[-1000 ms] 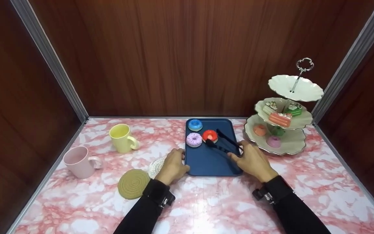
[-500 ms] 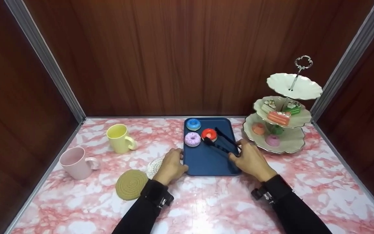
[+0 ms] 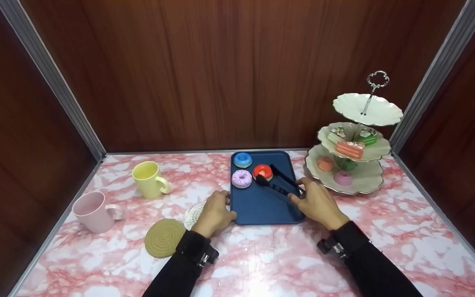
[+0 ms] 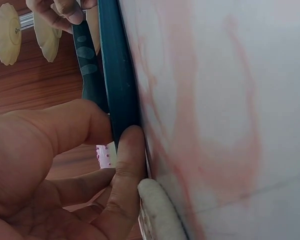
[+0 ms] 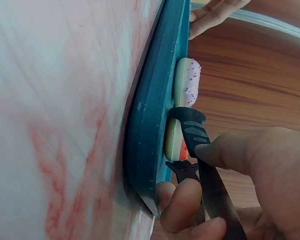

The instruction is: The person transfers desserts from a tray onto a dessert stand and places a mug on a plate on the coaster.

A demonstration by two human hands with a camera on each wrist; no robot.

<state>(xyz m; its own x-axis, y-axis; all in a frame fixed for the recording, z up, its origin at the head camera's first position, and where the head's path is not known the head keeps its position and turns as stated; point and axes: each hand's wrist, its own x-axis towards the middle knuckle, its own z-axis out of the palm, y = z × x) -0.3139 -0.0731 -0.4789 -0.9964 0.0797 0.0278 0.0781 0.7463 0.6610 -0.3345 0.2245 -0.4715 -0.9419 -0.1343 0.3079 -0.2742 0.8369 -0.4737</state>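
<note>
A dark blue tray [image 3: 262,210] lies flat on the pink marbled table, and my left hand [image 3: 214,212] grips its left edge. The left wrist view shows thumb and finger pinching the tray's rim [image 4: 122,85]. My right hand [image 3: 319,204] holds black tongs [image 3: 278,189] above the tray's right side. Their two arms are spread; the tips are by a red doughnut [image 3: 257,170], and I cannot tell whether they touch it. A blue doughnut [image 3: 237,160] and a lilac sprinkled doughnut [image 3: 236,180] rest at the tray's left. Right fingers also sit close to the tray's right rim.
A three-tier stand [image 3: 367,111] with cake slices [image 3: 349,150] and small round cakes stands at the back right. A yellow mug [image 3: 144,185] and a pink mug [image 3: 92,216] are on the left. An olive coaster [image 3: 165,238] and a white coaster [image 3: 192,214] lie near my left wrist.
The head view has shifted slightly, so everything sits a little further left in it. Both hands keep their hold, and the tongs stay over the tray.
</note>
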